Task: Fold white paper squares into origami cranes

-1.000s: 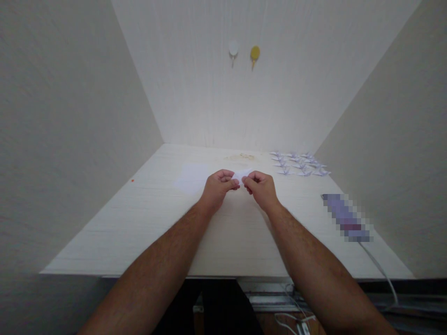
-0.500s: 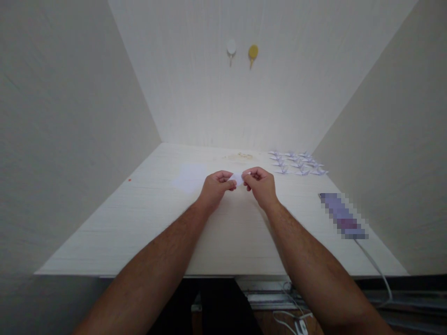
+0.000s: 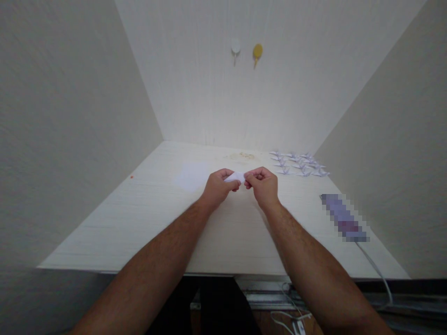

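A small folded piece of white paper (image 3: pixel 238 177) is held above the middle of the white table (image 3: pixel 230 242). My left hand (image 3: pixel 220 184) pinches its left side between thumb and fingers. On the right side, my right hand (image 3: pixel 261 183) grips the paper's edge with thumb and fingertips. The exact folds are too small to make out, and the fingers partly cover them. Left of my left hand lies a pale stack or sheet of white paper (image 3: pixel 190 176) on the table.
Several white paper cranes (image 3: pixel 298 164) stand in rows at the back right. A blurred-out phone-like device (image 3: pixel 344 217) with a grey cable (image 3: pixel 375 267) lies at the right. Two hooks, one white (image 3: pixel 235 48) and one yellow (image 3: pixel 257 51), are on the back wall. Walls enclose three sides.
More of the folded paper shows over my left fingers, and my left thumb has shifted along it. Both hands keep hold of it. The whole view has moved slightly.
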### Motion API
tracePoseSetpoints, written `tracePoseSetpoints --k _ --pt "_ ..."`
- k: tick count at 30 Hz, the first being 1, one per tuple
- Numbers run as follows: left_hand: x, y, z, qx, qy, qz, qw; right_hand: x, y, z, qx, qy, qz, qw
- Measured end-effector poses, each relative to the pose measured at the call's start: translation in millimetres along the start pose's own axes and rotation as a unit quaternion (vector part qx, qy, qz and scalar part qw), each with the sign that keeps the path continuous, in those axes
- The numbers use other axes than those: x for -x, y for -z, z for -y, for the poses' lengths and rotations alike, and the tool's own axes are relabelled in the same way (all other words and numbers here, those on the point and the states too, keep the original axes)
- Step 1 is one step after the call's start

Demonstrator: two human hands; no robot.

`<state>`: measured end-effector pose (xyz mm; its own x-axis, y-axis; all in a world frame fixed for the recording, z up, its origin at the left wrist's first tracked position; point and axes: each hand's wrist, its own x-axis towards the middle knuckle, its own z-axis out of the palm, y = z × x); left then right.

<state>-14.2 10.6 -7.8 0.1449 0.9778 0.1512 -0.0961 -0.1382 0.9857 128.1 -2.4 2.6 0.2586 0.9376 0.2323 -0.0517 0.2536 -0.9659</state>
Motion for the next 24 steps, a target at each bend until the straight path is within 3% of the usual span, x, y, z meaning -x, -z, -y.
tracePoseSetpoints --k 7,10,13,17,20,24 --pt "0.9 1.4 2.3 0.018 -0.004 0.000 1.000 -1.8 1.4 -2.1 0.007 0.006 0.021 1.000" --pt "-0.4 3.0 3.4 0.019 -0.010 -0.025 0.999 -2.3 2.9 -5.7 0.034 0.017 0.031 0.999" --pt "-0.5 5.2 1.4 -0.056 -0.042 -0.050 0.996 -1.8 5.1 -9.5 0.139 0.117 0.038 0.983" --pt "2.1 5.3 -3.4 -0.157 -0.106 -0.048 0.981 -1.4 7.8 -12.4 0.253 0.273 0.066 0.926" --pt "3.1 3.6 -4.6 -0.148 -0.088 -0.038 0.984 -3.0 9.8 -14.3 0.291 0.315 0.063 0.901" --pt "1.0 3.4 -0.9 -0.087 -0.023 -0.027 0.996 -4.4 11.5 -17.4 0.301 0.330 0.076 0.891"
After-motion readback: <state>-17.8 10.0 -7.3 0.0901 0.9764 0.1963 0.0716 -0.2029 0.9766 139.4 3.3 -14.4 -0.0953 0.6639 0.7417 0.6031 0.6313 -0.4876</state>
